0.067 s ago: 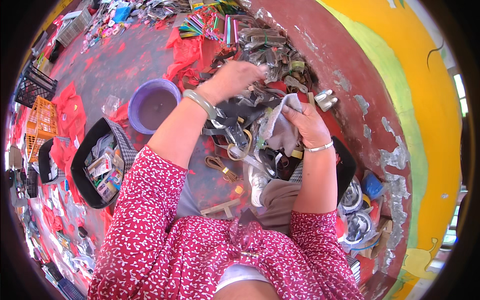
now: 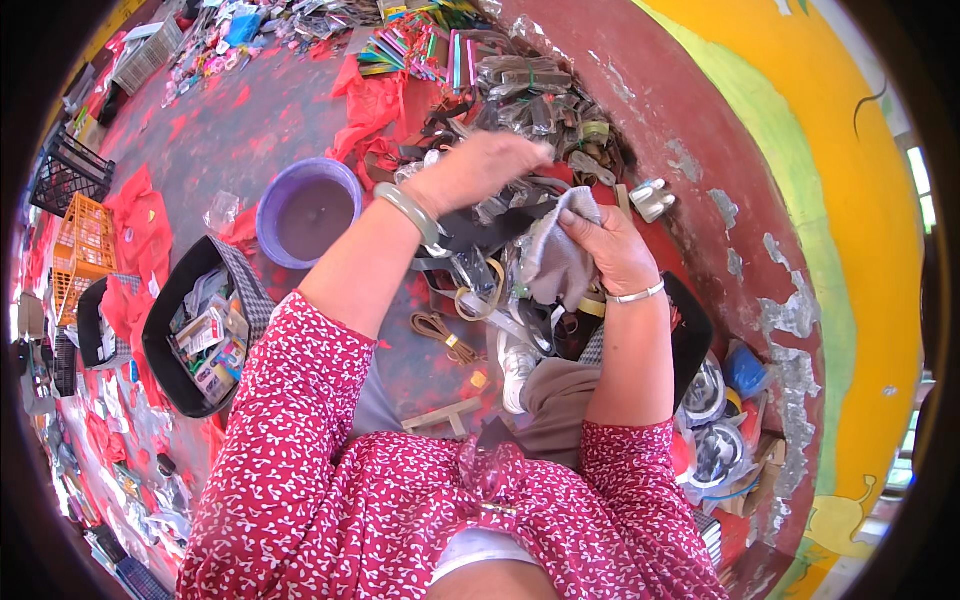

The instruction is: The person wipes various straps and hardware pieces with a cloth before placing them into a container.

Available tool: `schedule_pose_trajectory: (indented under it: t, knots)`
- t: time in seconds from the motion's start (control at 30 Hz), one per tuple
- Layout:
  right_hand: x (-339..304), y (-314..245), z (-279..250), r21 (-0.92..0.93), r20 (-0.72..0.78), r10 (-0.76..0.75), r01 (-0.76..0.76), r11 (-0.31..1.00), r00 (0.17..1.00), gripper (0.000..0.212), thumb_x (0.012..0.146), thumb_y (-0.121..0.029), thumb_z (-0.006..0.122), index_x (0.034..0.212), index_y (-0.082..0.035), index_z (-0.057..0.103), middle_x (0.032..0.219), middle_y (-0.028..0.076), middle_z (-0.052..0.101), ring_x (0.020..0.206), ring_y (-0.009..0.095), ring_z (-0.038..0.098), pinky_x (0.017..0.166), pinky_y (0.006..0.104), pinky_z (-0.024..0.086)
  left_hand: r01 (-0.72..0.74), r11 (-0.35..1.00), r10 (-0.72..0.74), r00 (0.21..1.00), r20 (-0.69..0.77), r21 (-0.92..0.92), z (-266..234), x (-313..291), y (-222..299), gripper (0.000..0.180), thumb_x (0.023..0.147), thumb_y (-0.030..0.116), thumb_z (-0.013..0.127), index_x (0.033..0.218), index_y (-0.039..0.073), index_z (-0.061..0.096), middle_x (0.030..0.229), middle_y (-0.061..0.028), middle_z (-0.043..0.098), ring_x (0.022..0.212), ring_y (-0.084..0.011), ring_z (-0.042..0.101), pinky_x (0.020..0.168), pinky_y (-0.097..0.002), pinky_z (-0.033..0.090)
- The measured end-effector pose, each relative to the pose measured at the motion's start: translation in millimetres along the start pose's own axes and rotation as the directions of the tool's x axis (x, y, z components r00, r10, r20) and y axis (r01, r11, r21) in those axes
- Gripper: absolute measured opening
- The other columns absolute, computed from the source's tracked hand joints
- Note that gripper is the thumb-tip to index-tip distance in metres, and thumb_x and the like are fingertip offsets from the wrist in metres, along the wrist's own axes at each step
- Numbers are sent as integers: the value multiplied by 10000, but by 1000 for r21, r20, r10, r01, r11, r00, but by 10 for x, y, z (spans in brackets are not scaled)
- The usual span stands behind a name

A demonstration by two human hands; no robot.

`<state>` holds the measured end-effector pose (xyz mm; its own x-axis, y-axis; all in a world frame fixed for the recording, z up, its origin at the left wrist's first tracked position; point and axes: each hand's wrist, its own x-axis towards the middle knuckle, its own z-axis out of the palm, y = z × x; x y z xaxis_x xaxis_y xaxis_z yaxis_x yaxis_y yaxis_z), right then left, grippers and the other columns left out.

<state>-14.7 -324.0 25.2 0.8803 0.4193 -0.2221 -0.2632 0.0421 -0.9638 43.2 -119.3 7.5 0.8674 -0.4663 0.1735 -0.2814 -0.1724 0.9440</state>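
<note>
My right hand is closed on a grey cloth, its thumb pressed on top and the cloth hanging toward the left. Smeared by motion, my left hand hovers over a heap of belts and straps, and its fingers cannot be made out clearly. Just below that hand a wide black strap runs toward the cloth; whether the fingers touch it is hidden. A tan looped strap and clear plastic wrapping lie tangled beneath. Near my shoe rests a tied brown cord bundle.
A purple basin of murky water stands to the left, beside a black box of small packages. Beyond the heap lie plastic-wrapped bundles. A white bottle sits by the peeling red wall. A small wooden stool is near me.
My left hand has moved slightly to the right and a little nearer. The black strap below it has shifted toward the cloth. My right hand stays nearly in place with the cloth.
</note>
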Motion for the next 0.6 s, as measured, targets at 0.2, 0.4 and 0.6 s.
schedule_pose_trajectory:
  t: [0.2, 0.4, 0.6]
  knots:
    - [-45, -127, 43, -194, 27, -65, 69, 979, 998, 263, 825, -267, 617, 877, -10, 633, 782, -16, 600, 735, 68, 525, 651, 224, 428, 48, 952, 51, 950, 309, -304, 216, -77, 114, 316, 916, 259, 444, 986, -10, 595, 900, -25, 598, 845, -86, 523, 769, -252, 430]
    - [-83, -116, -195, -159, -175, -67, 39, 986, 982, 334, 833, -301, 598, 971, 3, 606, 850, 16, 602, 770, 90, 537, 690, 232, 439, 328, 796, -117, 907, 404, -508, 158, -108, 163, 141, 847, 145, 559, 873, 13, 601, 782, -7, 590, 682, -53, 528, 620, -189, 429]
    - [-93, -200, -733, 251, -717, -3, 262, 932, 697, 410, 870, -322, 520, 1112, 9, 502, 1066, 116, 573, 920, 236, 580, 828, 374, 458, 269, 542, -168, 963, 211, -796, -5, -120, 218, 75, 834, 103, 566, 864, 37, 543, 824, -64, 601, 718, -160, 612, 506, -203, 445]
